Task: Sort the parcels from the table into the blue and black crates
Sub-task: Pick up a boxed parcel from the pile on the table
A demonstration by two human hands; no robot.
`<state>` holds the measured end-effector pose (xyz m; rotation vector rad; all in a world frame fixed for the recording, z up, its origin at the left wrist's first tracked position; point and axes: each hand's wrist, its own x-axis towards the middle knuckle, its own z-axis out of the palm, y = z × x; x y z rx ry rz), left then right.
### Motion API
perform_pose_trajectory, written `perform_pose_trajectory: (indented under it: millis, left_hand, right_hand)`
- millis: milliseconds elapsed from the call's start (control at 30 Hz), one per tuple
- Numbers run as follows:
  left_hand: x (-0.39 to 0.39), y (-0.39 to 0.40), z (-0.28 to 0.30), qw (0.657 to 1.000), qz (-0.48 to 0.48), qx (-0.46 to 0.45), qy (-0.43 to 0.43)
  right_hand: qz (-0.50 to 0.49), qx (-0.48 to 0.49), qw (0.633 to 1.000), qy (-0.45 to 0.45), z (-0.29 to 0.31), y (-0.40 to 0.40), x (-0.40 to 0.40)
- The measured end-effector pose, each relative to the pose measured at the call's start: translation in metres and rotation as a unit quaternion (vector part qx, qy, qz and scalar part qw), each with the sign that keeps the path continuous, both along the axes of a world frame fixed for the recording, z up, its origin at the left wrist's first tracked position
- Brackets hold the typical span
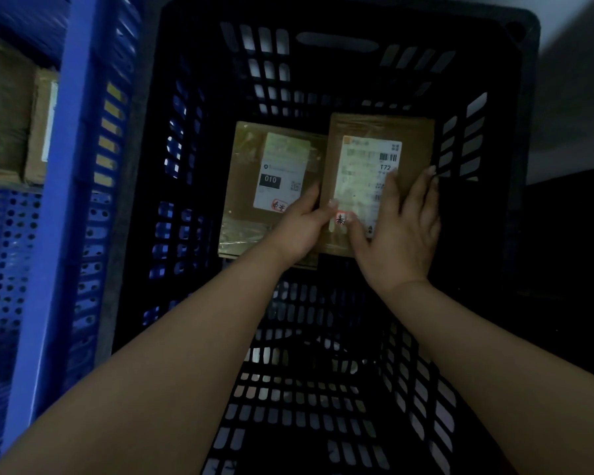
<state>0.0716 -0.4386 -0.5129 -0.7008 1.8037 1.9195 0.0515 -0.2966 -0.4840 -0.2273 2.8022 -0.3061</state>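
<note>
Both my arms reach down into the black crate (340, 46). On its floor lies a brown parcel (251, 173) with a white label marked 010. Beside it on the right, partly over its edge, sits a second brown parcel (415, 138) with a label marked T72. My left hand (299, 231) grips the left edge of the T72 parcel, thumb on top. My right hand (402, 224) lies flat on that parcel's label with straight fingers. The blue crate (79, 166) stands to the left.
Cardboard boxes (38, 132) are stacked inside the blue crate at the upper left. The black crate's slotted walls surround my hands on all sides. A pale wall (576, 80) shows at the upper right, with dark floor below it.
</note>
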Motion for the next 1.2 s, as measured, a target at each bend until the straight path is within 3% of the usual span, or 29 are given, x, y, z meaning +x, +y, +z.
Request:
perform_pose_trajectory:
  millis: [300, 633, 1000, 1200]
  left_hand:
    - [-0.002, -0.002, 0.009, 0.999, -0.024, 0.02, 0.016]
    - [-0.007, -0.02, 0.003, 0.998, -0.007, 0.055, -0.024]
    - [0.001, -0.03, -0.012, 0.986, 0.065, 0.136, -0.065]
    - [-0.009, -0.032, -0.011, 0.988, 0.041, 0.133, -0.064]
  right_hand:
    - [0.09, 0.026, 0.995, 0.016, -0.006, -0.004, -0.004]
    - [0.171, 0.078, 0.982, 0.005, -0.002, -0.019, -0.015]
    - [0.171, 0.092, 0.979, 0.058, -0.004, -0.043, -0.001]
    - [0.171, 0.1, 0.979, 0.044, -0.01, -0.036, -0.01]
